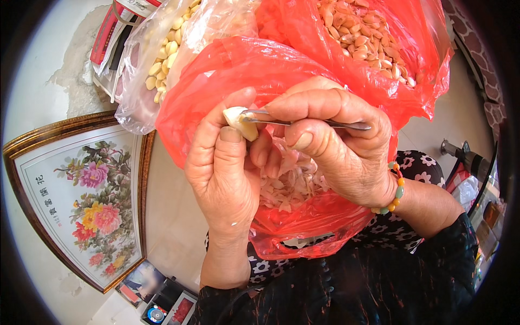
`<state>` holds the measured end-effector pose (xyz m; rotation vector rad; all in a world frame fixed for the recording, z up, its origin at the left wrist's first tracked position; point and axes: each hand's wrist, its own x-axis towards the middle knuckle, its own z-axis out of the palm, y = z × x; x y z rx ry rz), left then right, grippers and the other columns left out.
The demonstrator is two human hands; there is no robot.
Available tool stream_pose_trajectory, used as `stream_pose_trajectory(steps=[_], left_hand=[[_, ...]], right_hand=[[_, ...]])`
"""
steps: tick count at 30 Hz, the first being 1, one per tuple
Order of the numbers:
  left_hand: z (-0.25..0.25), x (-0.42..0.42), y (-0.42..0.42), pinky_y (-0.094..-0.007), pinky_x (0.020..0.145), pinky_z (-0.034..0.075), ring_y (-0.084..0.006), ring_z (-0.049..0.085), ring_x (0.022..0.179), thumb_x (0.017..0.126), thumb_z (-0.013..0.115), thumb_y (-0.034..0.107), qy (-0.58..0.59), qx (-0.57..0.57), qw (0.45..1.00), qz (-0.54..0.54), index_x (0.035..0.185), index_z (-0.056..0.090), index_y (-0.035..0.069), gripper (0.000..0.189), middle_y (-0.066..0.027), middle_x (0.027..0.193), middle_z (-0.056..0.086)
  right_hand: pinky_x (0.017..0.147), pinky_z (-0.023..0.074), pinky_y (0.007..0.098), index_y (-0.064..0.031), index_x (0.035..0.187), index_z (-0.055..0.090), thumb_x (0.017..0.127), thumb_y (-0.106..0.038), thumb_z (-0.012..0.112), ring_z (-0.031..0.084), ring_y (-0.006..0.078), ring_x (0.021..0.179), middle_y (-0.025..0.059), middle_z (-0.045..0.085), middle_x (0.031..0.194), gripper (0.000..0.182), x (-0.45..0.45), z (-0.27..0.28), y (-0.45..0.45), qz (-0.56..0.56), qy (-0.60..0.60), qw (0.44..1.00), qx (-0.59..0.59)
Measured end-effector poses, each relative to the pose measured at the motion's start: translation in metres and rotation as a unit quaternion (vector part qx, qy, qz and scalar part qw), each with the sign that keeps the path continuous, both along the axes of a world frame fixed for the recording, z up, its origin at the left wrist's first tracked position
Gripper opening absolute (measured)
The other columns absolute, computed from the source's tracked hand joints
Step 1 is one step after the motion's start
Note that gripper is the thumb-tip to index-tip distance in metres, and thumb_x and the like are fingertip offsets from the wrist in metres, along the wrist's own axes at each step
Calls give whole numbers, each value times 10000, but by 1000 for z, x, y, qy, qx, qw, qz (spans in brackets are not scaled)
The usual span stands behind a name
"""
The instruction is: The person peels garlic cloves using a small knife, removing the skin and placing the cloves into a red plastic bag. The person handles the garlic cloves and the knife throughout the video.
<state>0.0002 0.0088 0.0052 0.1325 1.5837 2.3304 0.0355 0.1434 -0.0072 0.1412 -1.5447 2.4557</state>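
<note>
Pinched between the thumb and fingers of my left hand [227, 178] is a pale, peeled-looking garlic clove [249, 132]. My right hand [345, 162] grips metal tweezers [349, 125] between thumb and fingers, with their tips touching the clove's upper side. Both hands are above an open red plastic bag [300, 250] on my lap, which holds papery garlic skins [284, 193]. The right hand's lower fingers are partly hidden behind its thumb.
Ahead on the left, a clear plastic bag [134, 93] holds peeled cloves [162, 73]. Ahead on the right, another red bag [430, 69] holds unpeeled cloves [361, 40]. A framed flower picture [97, 203] stands by the wall at left. A metal tube [467, 156] is at right.
</note>
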Motion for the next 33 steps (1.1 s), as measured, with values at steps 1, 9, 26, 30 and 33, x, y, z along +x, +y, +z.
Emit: stream_pose_trajectory(steps=[1, 9, 26, 30, 33], left_hand=[[0, 0, 0, -205, 501, 377, -81, 438, 595, 927, 455, 124, 0, -1, 1000, 0, 1138, 510, -44, 276, -34, 771, 518], [-2, 0, -1, -206, 511, 380, -83, 445, 603, 932, 439, 115, 26, -15, 1000, -10, 1139, 511, -44, 271, -47, 797, 533], [-8, 0, 5, -167, 523, 357, -43, 450, 586, 921, 449, 59, 176, -196, 962, 67, 1076, 558, -20, 206, 4, 732, 511], [-7, 0, 5, -167, 525, 358, -41, 449, 586, 920, 457, 61, 145, -175, 972, 62, 1074, 560, -22, 204, 9, 735, 511], [-7, 0, 6, -167, 527, 360, -39, 451, 590, 920, 460, 64, 122, -158, 978, 63, 1076, 559, -28, 206, 11, 740, 515]], right_hand=[[615, 485, 216, 46, 1049, 566, 873, -51, 535, 576, 105, 715, 117, 567, 968, 203, 0, 0, 0, -3, 3, 1000, 2], [628, 468, 212, 40, 1040, 570, 871, -62, 544, 559, 89, 702, 101, 586, 932, 199, -1, 1, -3, 1, -28, 998, -59], [614, 461, 210, 29, 1029, 592, 843, -61, 581, 566, 109, 718, 107, 587, 899, 207, -4, -6, 4, -45, 53, 989, 132], [608, 467, 231, 31, 1022, 593, 825, -75, 604, 580, 146, 703, 123, 584, 895, 224, -7, -10, 3, -53, 93, 982, 158], [609, 476, 250, 34, 1020, 594, 819, -60, 605, 589, 168, 707, 136, 584, 905, 222, -7, -11, 1, -45, 99, 982, 153]])
